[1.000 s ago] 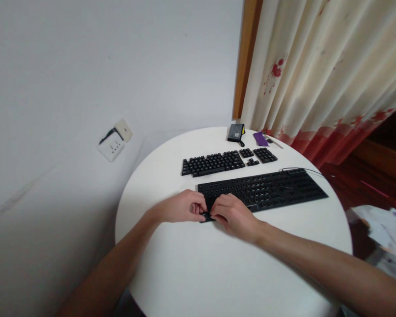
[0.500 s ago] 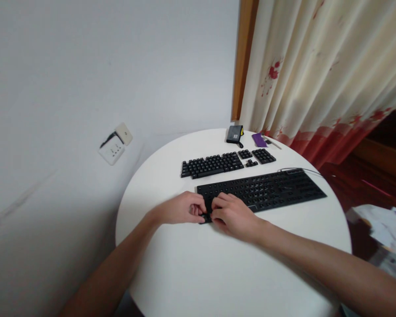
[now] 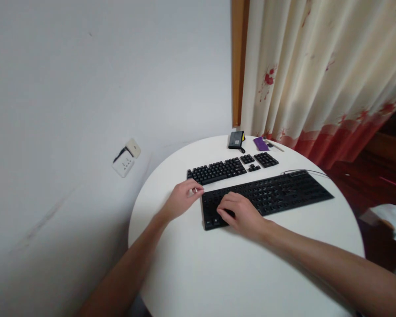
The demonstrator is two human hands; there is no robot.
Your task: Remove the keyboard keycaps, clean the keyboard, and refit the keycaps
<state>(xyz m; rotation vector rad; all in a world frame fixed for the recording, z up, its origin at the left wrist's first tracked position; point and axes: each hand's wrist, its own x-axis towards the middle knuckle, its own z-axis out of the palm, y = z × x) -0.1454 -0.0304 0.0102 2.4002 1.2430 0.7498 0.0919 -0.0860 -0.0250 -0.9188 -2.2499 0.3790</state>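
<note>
A black keyboard base lies at a slant on the round white table, most of its key sockets bare. A few keycaps sit at its lower left corner. My right hand is over the left part of the base, fingers curled and thumb tip close to the index finger; whatever is between them is hidden. My left hand hovers beside the base's upper left corner, thumb and fingers stretched with a small gap between, nothing visible in them. Just beyond it, loose black keycaps stand grouped in keyboard layout.
At the table's far edge are a small dark pouch, a purple packet and a thin pale stick. A cable runs off the base's back. The wall with its socket is on the left, a curtain behind.
My left hand has left the base's lower left corner and moved up toward the loose keycaps. My right hand stays over the base, now slightly away from that corner. The view has shifted a little.
</note>
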